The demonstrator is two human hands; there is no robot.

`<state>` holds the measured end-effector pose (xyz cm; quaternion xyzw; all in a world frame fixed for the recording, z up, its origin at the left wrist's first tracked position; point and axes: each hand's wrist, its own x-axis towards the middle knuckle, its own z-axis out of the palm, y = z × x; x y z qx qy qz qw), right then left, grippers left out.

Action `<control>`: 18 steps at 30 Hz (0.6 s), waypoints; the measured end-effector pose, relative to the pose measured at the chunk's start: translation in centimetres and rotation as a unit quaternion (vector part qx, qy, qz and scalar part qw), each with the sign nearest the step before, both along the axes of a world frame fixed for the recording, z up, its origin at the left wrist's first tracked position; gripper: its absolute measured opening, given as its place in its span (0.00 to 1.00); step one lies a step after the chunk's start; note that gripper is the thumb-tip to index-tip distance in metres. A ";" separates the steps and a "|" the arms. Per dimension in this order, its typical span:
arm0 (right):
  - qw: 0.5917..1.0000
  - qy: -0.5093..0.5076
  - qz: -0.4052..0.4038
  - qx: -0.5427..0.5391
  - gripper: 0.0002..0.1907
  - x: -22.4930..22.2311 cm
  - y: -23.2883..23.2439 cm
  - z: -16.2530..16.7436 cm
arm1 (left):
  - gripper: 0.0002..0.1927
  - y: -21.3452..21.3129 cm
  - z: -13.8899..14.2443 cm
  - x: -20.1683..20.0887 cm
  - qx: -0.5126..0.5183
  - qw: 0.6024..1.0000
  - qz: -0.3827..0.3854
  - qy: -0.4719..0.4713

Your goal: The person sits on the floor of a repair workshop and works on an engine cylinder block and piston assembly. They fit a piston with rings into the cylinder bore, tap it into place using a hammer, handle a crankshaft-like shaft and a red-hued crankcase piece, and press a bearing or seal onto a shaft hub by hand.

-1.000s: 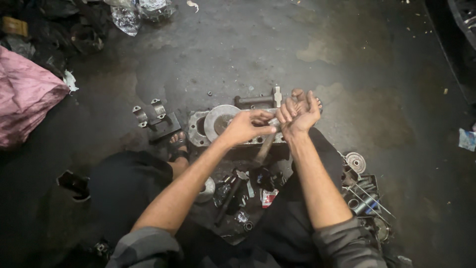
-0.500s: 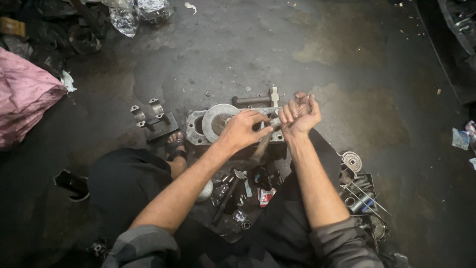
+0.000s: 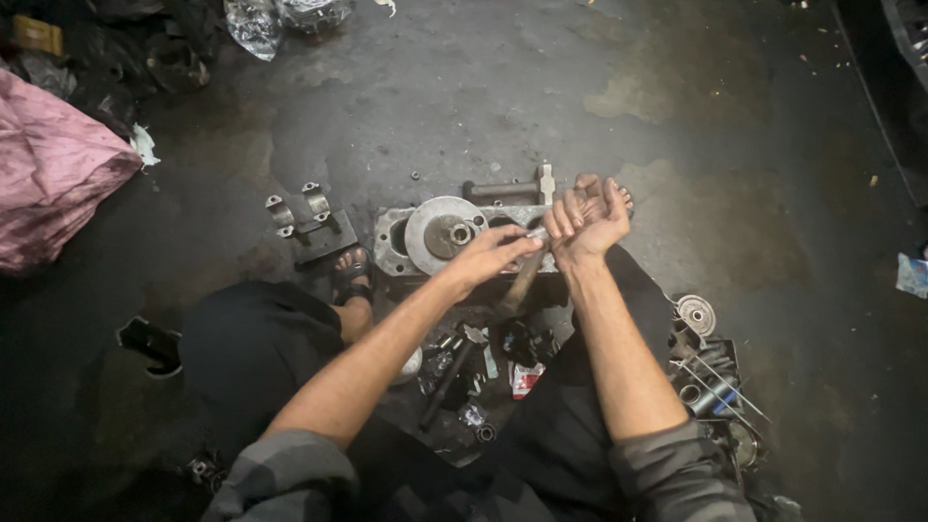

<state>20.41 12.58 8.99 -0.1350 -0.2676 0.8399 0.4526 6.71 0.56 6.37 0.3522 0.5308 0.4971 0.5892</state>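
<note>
Head view: I see both hands working over a metal engine block (image 3: 454, 237) on the oily floor (image 3: 503, 87).

My left hand (image 3: 491, 256) pinches a small metal part (image 3: 537, 235), fingers narrow around it. My right hand (image 3: 588, 220) is fisted just beside it; what it grips I cannot tell. A wooden-handled hammer (image 3: 520, 282) leans below them, and loose tools (image 3: 715, 387) lie at my right knee.

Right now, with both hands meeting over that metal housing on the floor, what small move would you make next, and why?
Probably steady the small metal piece first: the left hand pinches it against the right hand, just above the metal housing, so a firmer grip seems wise before pressing down.
</note>
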 end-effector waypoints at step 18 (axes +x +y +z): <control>1.000 -0.009 -0.022 -0.012 0.22 0.1 0.9 -0.2 | 0.23 -0.2 0.5 -1.4 0.066 0.977 0.015 0.200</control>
